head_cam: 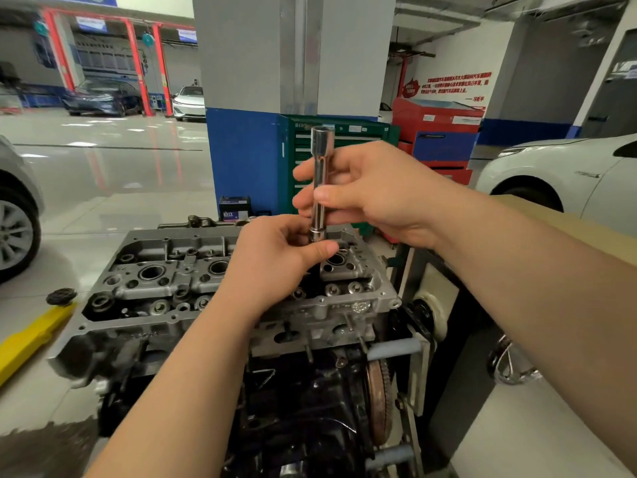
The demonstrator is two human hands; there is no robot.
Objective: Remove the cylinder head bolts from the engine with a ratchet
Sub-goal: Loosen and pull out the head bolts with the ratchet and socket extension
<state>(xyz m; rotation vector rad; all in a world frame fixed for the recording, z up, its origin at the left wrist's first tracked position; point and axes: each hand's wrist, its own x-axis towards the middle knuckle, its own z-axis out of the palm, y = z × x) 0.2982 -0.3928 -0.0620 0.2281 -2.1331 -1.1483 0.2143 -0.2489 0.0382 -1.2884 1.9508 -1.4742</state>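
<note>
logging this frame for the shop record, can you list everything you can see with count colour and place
extension bar: 1, chrome, upright above the head's right end, held by both hands
cylinder head: 1, grey metal, centre, atop the engine
engine block: 1, black, below the head
flywheel: 1, rusty brown, engine's right end
stand: 1, grey and white, right of engine
tool cabinet: 1, green, behind the bar
red cabinet: 1, red and blue, back right
pillar: 1, grey over blue, centre back
battery: 1, dark, at pillar base
cars: 4, white right, grey left, dark and white far back
lift arm: 1, yellow, lower left
left hand: 1, at bar's lower end
right hand: 1, gripping bar's middle
</note>
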